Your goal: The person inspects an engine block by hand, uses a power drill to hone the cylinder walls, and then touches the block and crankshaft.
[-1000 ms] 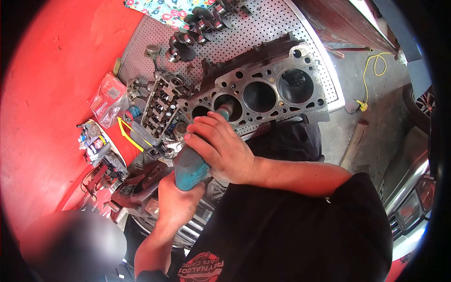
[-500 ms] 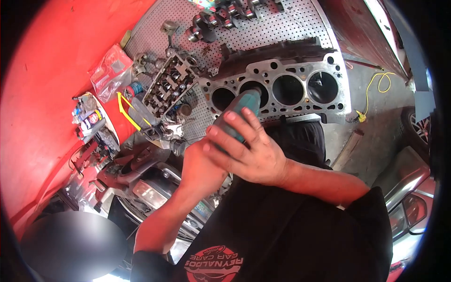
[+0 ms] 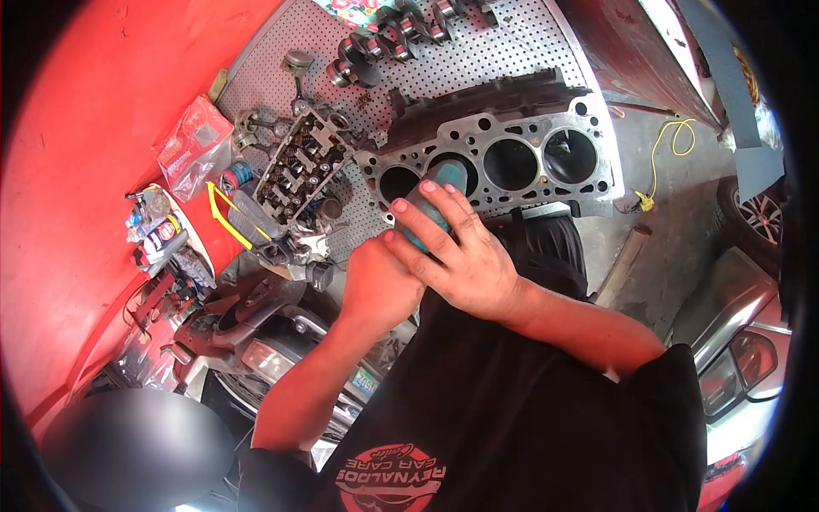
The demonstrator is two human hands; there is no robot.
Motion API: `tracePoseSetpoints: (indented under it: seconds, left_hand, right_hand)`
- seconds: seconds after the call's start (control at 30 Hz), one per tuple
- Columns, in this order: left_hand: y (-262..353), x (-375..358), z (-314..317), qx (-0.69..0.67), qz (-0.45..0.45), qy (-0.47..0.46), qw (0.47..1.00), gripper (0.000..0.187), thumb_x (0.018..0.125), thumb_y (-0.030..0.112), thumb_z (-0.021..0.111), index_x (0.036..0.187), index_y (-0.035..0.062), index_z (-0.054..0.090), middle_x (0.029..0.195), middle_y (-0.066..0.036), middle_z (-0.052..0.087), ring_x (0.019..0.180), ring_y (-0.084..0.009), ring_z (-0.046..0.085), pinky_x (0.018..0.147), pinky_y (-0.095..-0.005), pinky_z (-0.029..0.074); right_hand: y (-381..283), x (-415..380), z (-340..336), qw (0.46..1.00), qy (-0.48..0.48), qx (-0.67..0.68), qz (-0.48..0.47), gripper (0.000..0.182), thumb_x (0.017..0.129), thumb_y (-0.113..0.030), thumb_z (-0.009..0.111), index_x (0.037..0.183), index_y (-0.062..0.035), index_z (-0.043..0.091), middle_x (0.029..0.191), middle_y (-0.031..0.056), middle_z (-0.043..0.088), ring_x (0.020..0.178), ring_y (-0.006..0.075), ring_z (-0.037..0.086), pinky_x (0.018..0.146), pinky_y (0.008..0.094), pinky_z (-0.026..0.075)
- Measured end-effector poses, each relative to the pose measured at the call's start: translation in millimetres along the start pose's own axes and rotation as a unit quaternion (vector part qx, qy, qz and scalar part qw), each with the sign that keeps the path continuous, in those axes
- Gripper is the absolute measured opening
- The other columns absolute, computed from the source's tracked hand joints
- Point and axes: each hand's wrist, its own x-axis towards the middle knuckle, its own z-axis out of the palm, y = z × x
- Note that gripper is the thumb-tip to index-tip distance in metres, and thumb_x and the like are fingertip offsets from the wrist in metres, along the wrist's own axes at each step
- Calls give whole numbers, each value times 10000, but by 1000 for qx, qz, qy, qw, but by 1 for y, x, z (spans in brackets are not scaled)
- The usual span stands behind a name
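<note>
A teal power drill (image 3: 450, 177) points nose-down into the second bore from the left of a four-cylinder-style engine block (image 3: 478, 128). My left hand (image 3: 381, 277) is closed round the drill's rear, its fingers mostly hidden. Over the drill's body lies my right hand (image 3: 456, 252), its fingers curved along the housing and gripping it. Whatever is fitted to the drill's front is out of sight inside the bore. The block rests on a perforated metal table (image 3: 256, 77), its flat deck and round bores facing up.
Left of the block sits a cylinder head (image 3: 300, 166), with a piston and rod (image 3: 297, 70) behind it. A crankshaft (image 3: 394, 41) lies at the back. Cars stand close by, including a silver one (image 3: 725, 341). A yellow cord (image 3: 670, 149) trails across the floor.
The drill sits lower over the bore, and the metal showing at its nose has gone from sight. Both hands stay on it. The whole view has shifted slightly.
</note>
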Motion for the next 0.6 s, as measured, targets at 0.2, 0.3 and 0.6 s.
tracePoseSetpoints:
  seconds: [0.2,0.3,0.6]
  left_hand:
    - [3,11,2,-7,-17,-8,1000,215,872,203,631,906,10,720,905,-228,737,882,-425,718,762,-505,570]
    - [5,13,4,-9,-11,5,1000,230,877,210,625,900,3,722,902,-231,738,884,-430,718,765,-509,572]
    - [8,26,5,-7,-25,-12,1000,259,890,240,615,921,9,727,909,-248,745,882,-442,725,769,-517,579]
  right_hand:
    - [8,0,3,1000,-4,8,16,433,851,-139,658,1281,-95,677,1560,133,498,1434,446,471,1176,603,436]
    - [10,-1,3,1000,-10,6,19,434,854,-133,655,1287,-94,673,1564,141,488,1440,453,459,1174,609,436]
    - [20,-3,7,999,-25,0,23,482,847,-108,664,1329,-101,636,1596,144,429,1473,466,404,1189,623,417]
